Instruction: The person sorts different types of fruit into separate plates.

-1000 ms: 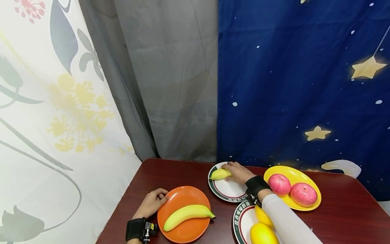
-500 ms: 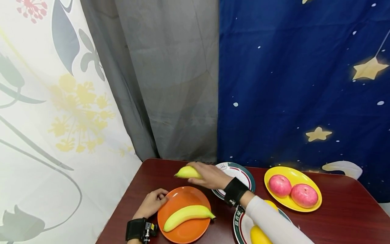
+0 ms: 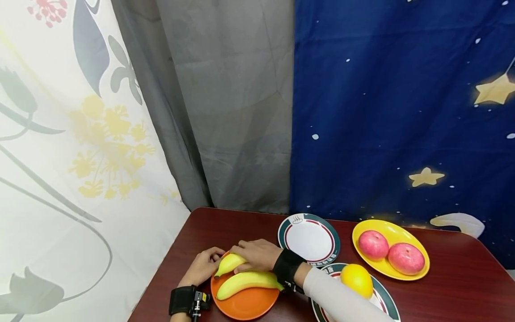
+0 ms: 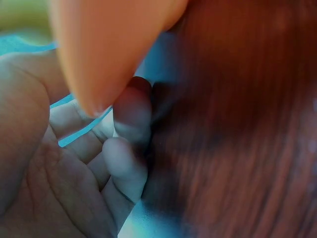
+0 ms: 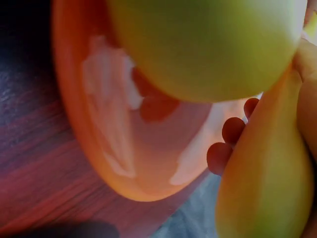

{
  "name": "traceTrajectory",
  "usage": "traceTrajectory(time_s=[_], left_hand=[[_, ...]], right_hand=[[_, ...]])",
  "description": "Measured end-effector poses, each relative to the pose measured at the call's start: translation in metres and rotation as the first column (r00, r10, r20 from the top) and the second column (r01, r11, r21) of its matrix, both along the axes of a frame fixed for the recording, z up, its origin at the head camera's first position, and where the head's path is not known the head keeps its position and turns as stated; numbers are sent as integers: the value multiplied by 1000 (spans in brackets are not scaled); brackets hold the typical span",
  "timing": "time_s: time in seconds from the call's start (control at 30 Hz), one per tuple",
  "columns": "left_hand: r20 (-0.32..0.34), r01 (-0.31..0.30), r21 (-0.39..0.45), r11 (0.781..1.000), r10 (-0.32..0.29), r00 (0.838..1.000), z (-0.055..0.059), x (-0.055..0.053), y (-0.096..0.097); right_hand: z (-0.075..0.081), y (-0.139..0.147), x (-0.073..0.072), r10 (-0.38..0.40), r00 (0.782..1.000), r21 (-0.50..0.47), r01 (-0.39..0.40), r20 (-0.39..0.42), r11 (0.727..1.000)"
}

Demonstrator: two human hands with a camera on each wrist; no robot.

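My right hand (image 3: 259,255) grips a banana (image 3: 228,264) over the far part of the orange plate (image 3: 247,306). In the right wrist view the fingertips (image 5: 223,156) curl round that banana (image 5: 267,173). Whether it touches the plate cannot be told. Another banana (image 3: 249,282) lies on the plate just nearer, its stem end by my right wrist. My left hand (image 3: 203,266) holds the plate's left rim; the left wrist view has the orange rim (image 4: 106,54) between thumb and curled fingers.
Behind stands a white plate with a green rim (image 3: 310,241). A similar plate (image 3: 388,299), partly under my right sleeve, bears a yellow fruit (image 3: 357,281). On a yellow plate (image 3: 396,235) at right sit two pink apples (image 3: 406,258). Curtains hang behind the reddish-brown table (image 3: 454,273).
The right hand has lifted the banana from the far white plate and carried it left, then down over the orange plate. My left hand has stayed at the orange plate's rim.
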State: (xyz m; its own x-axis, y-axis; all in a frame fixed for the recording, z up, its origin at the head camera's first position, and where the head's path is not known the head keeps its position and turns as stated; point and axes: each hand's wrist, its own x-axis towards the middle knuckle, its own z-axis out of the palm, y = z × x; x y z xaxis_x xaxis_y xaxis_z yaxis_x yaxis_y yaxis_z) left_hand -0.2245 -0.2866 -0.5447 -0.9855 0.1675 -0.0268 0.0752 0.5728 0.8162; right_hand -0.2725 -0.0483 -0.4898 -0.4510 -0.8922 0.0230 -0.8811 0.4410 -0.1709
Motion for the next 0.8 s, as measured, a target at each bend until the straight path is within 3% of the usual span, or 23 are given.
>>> traceTrajectory(time_s=[0.2, 0.57, 0.7, 0.8], left_hand=[[4, 5, -1, 1000, -5, 1000, 2, -1, 2], [5, 12, -1, 1000, -12, 1000, 3, -3, 7], [10, 22, -1, 1000, -22, 1000, 2, -3, 3], [14, 20, -20, 1000, -19, 1000, 4, -1, -1]], right_hand=[[-6, 3, 1, -21, 999, 30, 20, 45, 999], [-3, 6, 0, -44, 999, 113, 43, 1, 993], [8, 10, 1, -50, 999, 107, 48, 19, 993], [28, 23, 3, -63, 998, 43, 62, 17, 997]])
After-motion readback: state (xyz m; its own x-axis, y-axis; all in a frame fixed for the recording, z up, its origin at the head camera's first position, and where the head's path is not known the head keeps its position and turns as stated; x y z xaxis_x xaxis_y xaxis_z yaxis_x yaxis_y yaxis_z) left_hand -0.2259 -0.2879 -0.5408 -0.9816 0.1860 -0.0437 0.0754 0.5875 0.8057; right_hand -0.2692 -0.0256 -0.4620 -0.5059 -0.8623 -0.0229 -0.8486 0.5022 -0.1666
